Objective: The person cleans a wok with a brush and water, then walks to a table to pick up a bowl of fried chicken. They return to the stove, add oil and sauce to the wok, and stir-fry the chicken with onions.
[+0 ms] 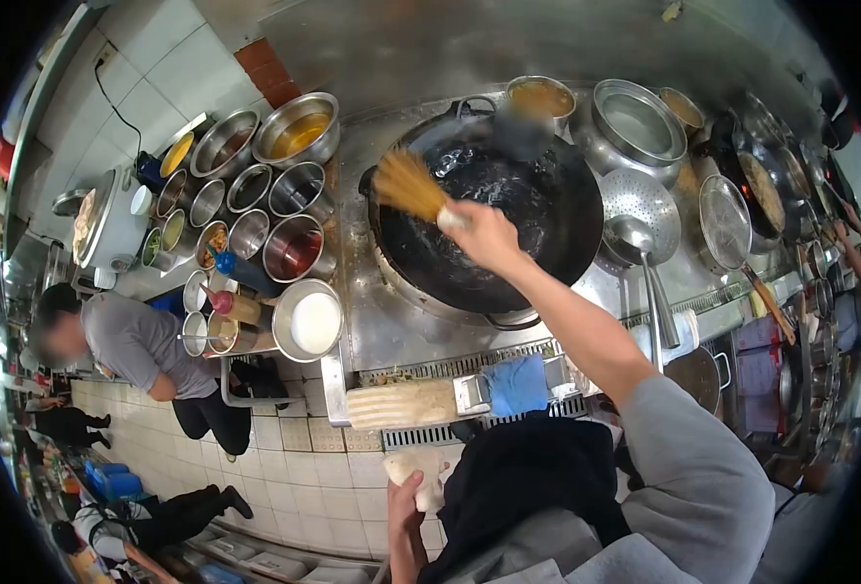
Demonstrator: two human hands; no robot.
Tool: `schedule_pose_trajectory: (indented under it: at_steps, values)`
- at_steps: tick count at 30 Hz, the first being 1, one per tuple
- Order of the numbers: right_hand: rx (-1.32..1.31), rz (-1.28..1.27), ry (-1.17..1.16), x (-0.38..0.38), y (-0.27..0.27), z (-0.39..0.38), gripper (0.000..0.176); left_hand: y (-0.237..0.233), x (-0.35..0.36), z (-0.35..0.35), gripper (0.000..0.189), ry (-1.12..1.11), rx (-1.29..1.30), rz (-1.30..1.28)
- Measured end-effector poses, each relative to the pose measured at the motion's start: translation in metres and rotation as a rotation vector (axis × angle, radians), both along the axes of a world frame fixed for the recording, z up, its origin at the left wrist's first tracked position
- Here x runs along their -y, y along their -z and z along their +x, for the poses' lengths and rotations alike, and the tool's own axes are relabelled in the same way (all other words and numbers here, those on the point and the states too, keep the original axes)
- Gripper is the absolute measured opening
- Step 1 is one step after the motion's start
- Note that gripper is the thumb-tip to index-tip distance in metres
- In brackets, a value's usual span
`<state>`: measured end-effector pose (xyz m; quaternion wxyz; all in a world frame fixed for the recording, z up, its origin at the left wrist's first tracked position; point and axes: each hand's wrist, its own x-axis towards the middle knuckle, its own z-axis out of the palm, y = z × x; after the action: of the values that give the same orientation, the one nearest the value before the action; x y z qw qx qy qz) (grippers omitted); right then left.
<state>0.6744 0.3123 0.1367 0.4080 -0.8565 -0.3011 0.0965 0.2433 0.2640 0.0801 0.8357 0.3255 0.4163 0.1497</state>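
Head cam: right fingers (466,217) grip tan bristle brush (406,183), likely for reach across round black wok (547,265). Left fingers (408,488) squeeze cream cloth (426,464).

Brush (406,183) over wok (580,219), bowls (324,146) left, ladle (629,235) on strainer (644,193) right

Brush (407,185), upper centre-left of frame: I see tan bristles fanned toward upper left, pale end gripped at lower right. Bristles overlap wok's left rim; contact I can't judge. Wok (547,263), upper centre: wide, black, mouth up, inside wet and glinting. Cloth (414,467), lower centre: cream, bunched, held well apart from wok, I note.
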Motion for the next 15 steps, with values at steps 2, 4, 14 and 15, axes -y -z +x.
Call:
schedule_pose_trajectory:
  at_steps: [2,4,14,15]
  values:
    - [0.042,0.06,-0.031,-0.004,0.013,0.015,0.042,0.002,-0.001,0.007,0.05,0.03,-0.012,-0.003]
    - [0.093,0.012,-0.149,0.029,0.024,0.009,0.042,0.0,0.002,0.014,0.052,-0.036,0.003,-0.015]
    - [0.368,-0.39,0.062,0.031,-0.013,0.11,0.025,-0.002,-0.013,0.03,0.051,-0.053,0.008,0.017]
    - [0.361,-0.371,0.086,0.019,-0.011,0.096,0.025,-0.003,-0.018,0.046,0.05,-0.023,0.006,0.038]
